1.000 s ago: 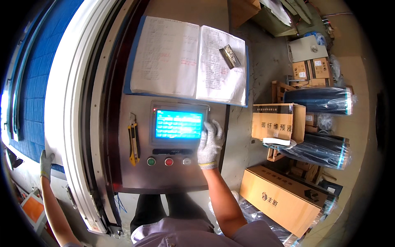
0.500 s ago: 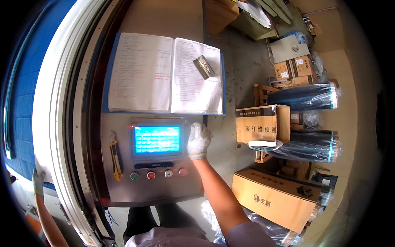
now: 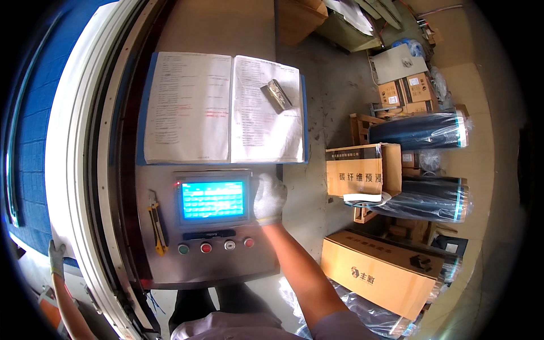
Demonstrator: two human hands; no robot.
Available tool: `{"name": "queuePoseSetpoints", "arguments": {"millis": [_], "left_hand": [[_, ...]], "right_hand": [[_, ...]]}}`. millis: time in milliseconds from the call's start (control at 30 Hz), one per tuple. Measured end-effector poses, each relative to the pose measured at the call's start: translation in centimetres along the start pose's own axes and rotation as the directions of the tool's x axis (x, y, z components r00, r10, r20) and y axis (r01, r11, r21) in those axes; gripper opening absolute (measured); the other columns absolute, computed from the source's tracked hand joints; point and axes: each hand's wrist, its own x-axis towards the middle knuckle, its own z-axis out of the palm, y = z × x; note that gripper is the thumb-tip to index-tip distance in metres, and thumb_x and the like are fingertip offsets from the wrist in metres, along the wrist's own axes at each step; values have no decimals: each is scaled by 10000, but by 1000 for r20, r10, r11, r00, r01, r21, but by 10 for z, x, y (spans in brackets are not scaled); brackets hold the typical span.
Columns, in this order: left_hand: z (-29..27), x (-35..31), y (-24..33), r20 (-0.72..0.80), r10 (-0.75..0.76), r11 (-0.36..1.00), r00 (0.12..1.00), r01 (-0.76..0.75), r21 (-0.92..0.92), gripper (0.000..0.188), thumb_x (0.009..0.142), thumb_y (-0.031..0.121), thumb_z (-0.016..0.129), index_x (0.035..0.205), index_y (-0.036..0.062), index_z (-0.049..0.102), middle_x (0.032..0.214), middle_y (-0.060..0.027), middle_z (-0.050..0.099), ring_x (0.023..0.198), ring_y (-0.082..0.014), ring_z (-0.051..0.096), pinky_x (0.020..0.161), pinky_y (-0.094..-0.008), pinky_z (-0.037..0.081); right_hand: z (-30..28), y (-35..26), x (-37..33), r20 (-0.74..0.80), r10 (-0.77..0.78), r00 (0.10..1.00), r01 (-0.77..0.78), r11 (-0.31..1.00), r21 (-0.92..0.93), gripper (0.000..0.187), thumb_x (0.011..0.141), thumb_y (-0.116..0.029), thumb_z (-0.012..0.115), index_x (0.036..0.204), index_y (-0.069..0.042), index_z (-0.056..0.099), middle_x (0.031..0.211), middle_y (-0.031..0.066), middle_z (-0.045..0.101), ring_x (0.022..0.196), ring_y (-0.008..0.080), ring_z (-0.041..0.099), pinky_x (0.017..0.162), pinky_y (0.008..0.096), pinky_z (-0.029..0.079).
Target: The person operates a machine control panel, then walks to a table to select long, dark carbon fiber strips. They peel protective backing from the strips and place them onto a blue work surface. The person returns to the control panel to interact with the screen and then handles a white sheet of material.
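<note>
My right hand (image 3: 270, 199), in a pale knitted glove, is beside the right edge of a lit blue touchscreen (image 3: 213, 199) on a metal console (image 3: 198, 269). Its fingers are curled; what they hold, if anything, is hidden. Far to the left, my left hand (image 3: 57, 258), gloved too, rests at the near end of a long white machine beam (image 3: 79, 119), thumb apart from the fingers. An open blue folder of printed sheets (image 3: 190, 107) lies above the screen, with a small dark metal block (image 3: 277, 94) on its right page.
A yellow utility knife (image 3: 156, 226) lies left of the screen. Below it are a black pen (image 3: 209, 234) and several push buttons (image 3: 206, 247). Cardboard boxes (image 3: 377, 272) and plastic-wrapped dark rolls (image 3: 419, 130) stand to the right. Blue sheeting (image 3: 34, 153) covers the machine bed at left.
The view has shifted slightly, so the folder sits lower. My right hand has turned a little and sits closer to the screen's edge. My left hand stays at the beam.
</note>
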Motion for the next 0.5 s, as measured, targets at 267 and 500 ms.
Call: {"name": "queuePoseSetpoints", "arguments": {"millis": [267, 500], "left_hand": [[0, -8, -5, -99, 40, 995, 994, -31, 94, 502, 884, 32, 661, 1340, -99, 496, 1204, -147, 638, 1052, -232, 614, 924, -303, 491], [26, -31, 49, -105, 34, 992, 994, -21, 128, 495, 886, 30, 656, 1337, -99, 497, 1199, -149, 643, 1053, -220, 612, 918, -304, 492]], "right_hand": [[0, -5, 0, 9, -13, 1000, 13, 999, -35, 154, 884, -98, 582, 1036, -91, 598, 926, 131, 636, 833, 362, 614, 754, 475, 455], [5, -3, -2, -81, -18, 997, 16, 1000, -19, 136, 906, -120, 580, 1040, -102, 594, 937, 145, 641, 797, 370, 624, 720, 491, 473]]}}
